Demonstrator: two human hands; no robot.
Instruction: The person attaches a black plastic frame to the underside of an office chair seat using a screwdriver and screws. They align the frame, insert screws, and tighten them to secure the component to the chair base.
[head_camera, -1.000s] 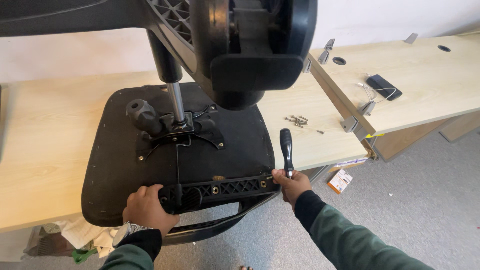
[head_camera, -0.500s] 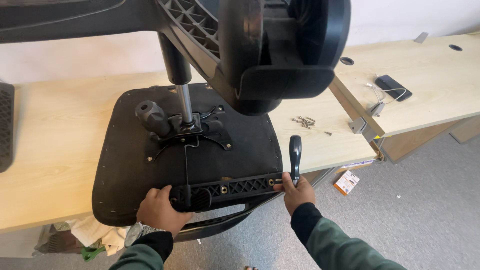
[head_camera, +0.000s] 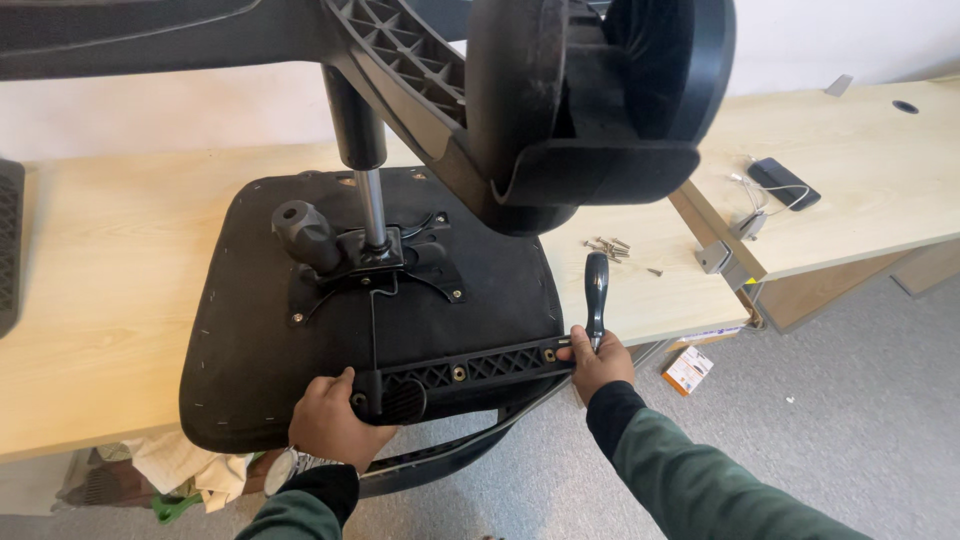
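An upturned black office chair seat (head_camera: 250, 340) lies on a light wooden table (head_camera: 100, 290), its gas column (head_camera: 362, 170) and wheeled base (head_camera: 590, 90) rising toward me. A black ribbed bracket (head_camera: 470, 368) runs along the seat's near edge. My left hand (head_camera: 333, 420), with a wristwatch, grips the bracket's left end. My right hand (head_camera: 600, 362) is closed around the lower end of a black-handled tool (head_camera: 596, 288) that stands upright at the bracket's right end.
Several loose screws (head_camera: 608, 246) lie on the table to the right of the seat. A dark phone (head_camera: 784, 183) with a white cable rests on a second table section. A small box (head_camera: 687, 369) lies on the grey carpet; rags (head_camera: 180, 466) sit under the table.
My view has drifted slightly, so the seat sits a little more to the right. Both hands stay on the bracket and the tool, with the tool still upright.
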